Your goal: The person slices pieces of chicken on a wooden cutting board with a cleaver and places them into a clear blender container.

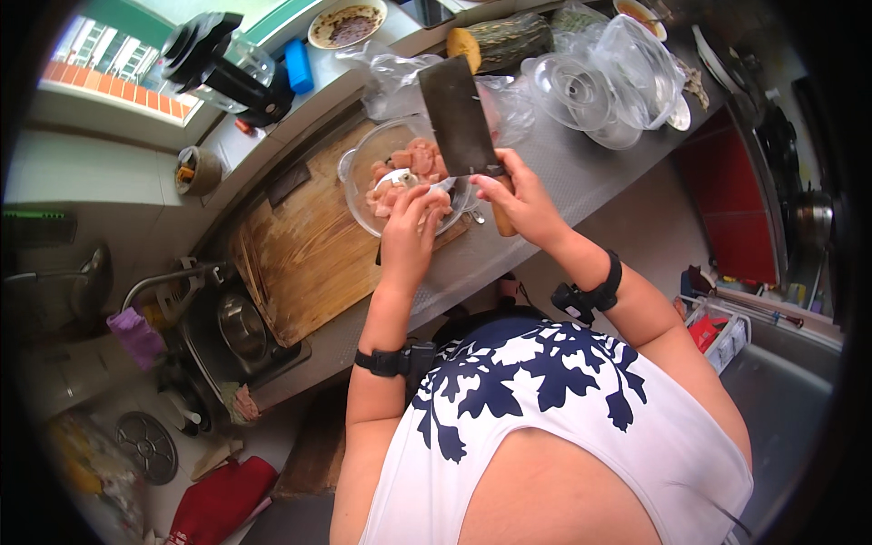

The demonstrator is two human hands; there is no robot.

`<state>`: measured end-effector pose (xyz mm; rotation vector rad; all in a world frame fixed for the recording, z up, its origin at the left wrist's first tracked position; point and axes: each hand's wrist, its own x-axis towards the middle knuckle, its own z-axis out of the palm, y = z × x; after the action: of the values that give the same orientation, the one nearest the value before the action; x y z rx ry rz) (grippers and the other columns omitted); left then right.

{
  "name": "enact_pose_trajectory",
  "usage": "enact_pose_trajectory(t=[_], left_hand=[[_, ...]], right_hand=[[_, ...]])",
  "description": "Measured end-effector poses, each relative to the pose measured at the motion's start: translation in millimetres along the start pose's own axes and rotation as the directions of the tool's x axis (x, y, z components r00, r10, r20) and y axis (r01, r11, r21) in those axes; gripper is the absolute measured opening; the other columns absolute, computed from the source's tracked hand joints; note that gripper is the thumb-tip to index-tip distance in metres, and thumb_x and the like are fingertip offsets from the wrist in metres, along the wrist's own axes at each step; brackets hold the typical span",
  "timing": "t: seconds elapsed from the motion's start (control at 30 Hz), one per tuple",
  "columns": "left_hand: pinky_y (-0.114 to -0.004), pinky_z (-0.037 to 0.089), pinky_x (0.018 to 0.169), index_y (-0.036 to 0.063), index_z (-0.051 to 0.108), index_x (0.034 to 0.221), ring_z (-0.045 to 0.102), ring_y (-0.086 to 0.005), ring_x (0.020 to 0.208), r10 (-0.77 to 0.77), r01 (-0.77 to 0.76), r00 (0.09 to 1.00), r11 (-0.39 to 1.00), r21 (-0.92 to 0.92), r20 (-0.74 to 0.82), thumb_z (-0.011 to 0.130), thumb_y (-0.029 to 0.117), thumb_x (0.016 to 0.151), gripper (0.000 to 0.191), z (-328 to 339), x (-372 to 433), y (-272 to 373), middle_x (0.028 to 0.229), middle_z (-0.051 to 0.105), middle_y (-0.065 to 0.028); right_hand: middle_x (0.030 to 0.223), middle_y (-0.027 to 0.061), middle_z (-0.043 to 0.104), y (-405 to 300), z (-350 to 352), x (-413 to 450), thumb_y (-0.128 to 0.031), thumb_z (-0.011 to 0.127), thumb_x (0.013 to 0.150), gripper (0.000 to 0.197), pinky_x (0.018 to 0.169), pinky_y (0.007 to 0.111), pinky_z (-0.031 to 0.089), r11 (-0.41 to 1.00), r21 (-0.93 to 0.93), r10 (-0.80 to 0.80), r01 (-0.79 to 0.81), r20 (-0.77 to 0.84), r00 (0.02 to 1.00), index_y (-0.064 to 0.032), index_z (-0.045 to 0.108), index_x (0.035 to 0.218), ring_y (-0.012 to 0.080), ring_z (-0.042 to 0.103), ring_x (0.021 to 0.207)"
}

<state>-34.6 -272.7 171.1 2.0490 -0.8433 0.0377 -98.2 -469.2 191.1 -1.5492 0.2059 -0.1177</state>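
Note:
My right hand (521,197) grips the wooden handle of a cleaver (460,116), its broad dark blade raised and pointing away from me over the right side of a clear bowl (351,197). Pieces of raw pale pink meat (419,157) lie in the bowl around a white plastic blade hub (397,178). My left hand (411,225) reaches over the near side of the bowl, its fingers at the meat; whether they grip a piece cannot be told. The bowl stands partly on a wooden cutting board (320,252).
Behind the bowl lie crumpled clear plastic bags (395,75) and a cut pumpkin (511,42). Clear plastic lids (572,88) lie at the right. A blender (238,75) and a bowl of dark sauce (347,26) stand on the sill. A sink (242,327) adjoins the board's left.

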Motion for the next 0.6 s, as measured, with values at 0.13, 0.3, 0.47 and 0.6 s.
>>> enact_pose_trajectory(t=[0.13,0.3,0.47,0.6], left_hand=[[-0.041,0.047,0.084,0.0032,0.066,0.093,0.061,-0.0317,0.093,-0.136,0.130,0.990,0.982,0.138,0.035,0.060,0.019,0.091,0.017,4,-17,-5,0.099,0.065,-0.0113],[-0.043,0.044,0.082,0.0056,0.065,0.093,0.061,-0.0317,0.091,-0.115,0.042,0.976,0.935,0.352,0.187,0.059,0.024,0.091,0.019,10,-18,-7,0.098,0.065,-0.0119],[-0.045,0.043,0.084,0.0071,0.065,0.098,0.060,-0.0321,0.092,-0.136,0.107,0.990,0.920,0.378,0.050,0.061,0.025,0.089,0.020,17,-10,-24,0.099,0.062,-0.0126],[-0.040,0.047,0.079,0.0072,0.065,0.100,0.061,-0.0309,0.095,-0.108,0.074,0.994,0.849,0.523,0.036,0.061,0.025,0.090,0.021,17,-9,-31,0.106,0.062,-0.0100]], right_hand=[[0.104,0.0085,0.062,22,-55,-33,-0.015,0.057,0.097,0.034,0.083,0.026,0.048,0.982,0.143,0.133,-0.128,-0.027,0.991,-0.0007,0.044,0.125,0.0107,0.058,0.088],[0.099,0.0102,0.063,78,-117,-69,-0.013,0.057,0.096,0.027,0.081,0.027,0.050,0.955,0.131,0.270,-0.266,-0.008,0.963,0.0008,0.048,0.117,0.0116,0.059,0.085],[0.098,0.0118,0.063,122,-132,-79,-0.011,0.055,0.096,0.023,0.080,0.028,0.050,0.908,0.073,0.413,-0.413,0.018,0.910,0.0014,0.049,0.114,0.0132,0.060,0.083],[0.098,0.0141,0.064,129,-122,-78,-0.012,0.055,0.096,0.025,0.079,0.028,0.050,0.891,0.148,0.432,-0.429,0.013,0.902,0.0022,0.047,0.115,0.0144,0.061,0.083]])
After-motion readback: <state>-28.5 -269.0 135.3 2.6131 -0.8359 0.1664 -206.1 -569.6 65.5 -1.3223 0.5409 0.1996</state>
